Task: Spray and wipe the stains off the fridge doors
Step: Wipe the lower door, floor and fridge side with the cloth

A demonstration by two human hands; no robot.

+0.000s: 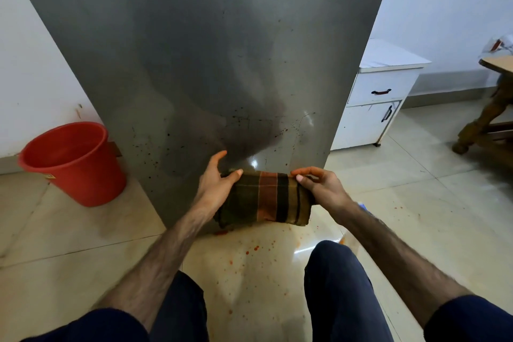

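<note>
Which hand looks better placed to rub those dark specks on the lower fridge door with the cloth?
Probably the left hand: it holds the checked cloth right against the fridge door, beside the dark specks. The right hand pinches the far end, nearer the door's right edge.

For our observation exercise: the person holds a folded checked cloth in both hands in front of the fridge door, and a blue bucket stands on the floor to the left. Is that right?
One detail is wrong: the bucket is red, not blue, as the head view shows. The rest stands: the left hand and right hand hold the folded checked cloth before the fridge door.
</note>
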